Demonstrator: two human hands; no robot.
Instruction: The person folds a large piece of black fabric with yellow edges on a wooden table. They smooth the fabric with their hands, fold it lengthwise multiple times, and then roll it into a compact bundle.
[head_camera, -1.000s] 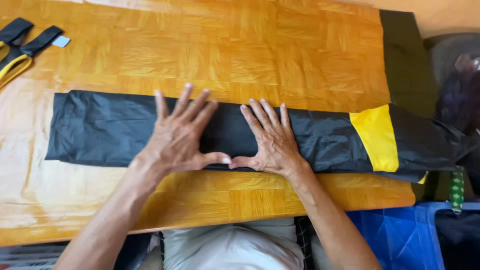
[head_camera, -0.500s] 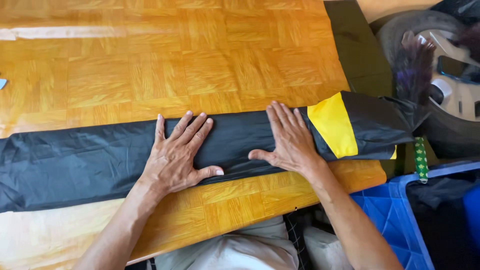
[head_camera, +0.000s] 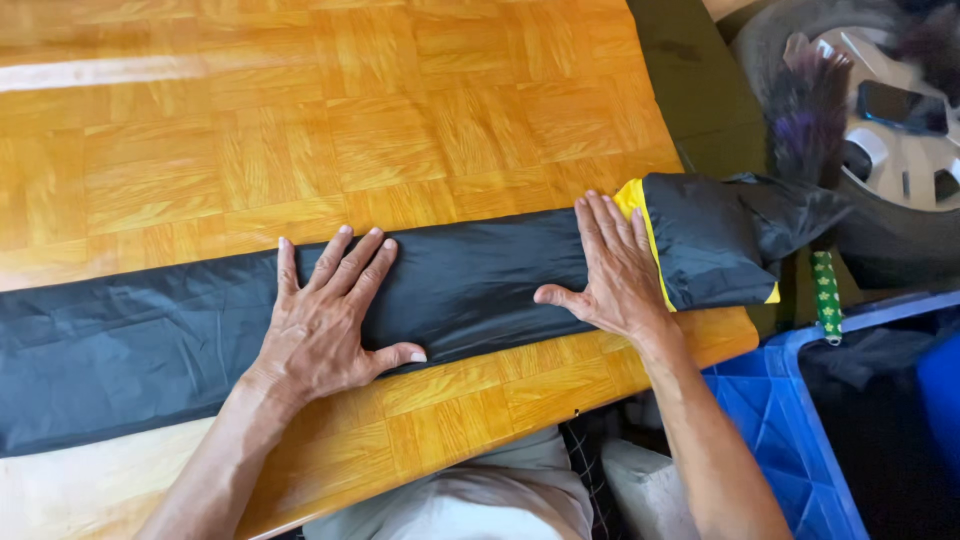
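Observation:
A long strip of folded black fabric (head_camera: 470, 280) lies across the wooden table (head_camera: 380, 130), running from the left edge to the right end. A yellow band (head_camera: 640, 215) crosses it near the right end. My left hand (head_camera: 330, 320) lies flat on the fabric's middle, fingers spread. My right hand (head_camera: 615, 265) presses flat on the fabric over the yellow band. Beyond that hand the black end (head_camera: 720, 240) bunches up and hangs past the table's edge. Neither hand grips anything.
A car wheel with a silver rim (head_camera: 890, 130) stands to the right of the table, with a dark feathery duster (head_camera: 805, 105) against it. A blue plastic crate (head_camera: 790, 420) sits below right. A green patterned strap (head_camera: 826, 295) hangs by the table's corner.
Both hands have slid rightward along the fabric, and the view has followed. My right hand now covers the yellow band, which it was left of before.

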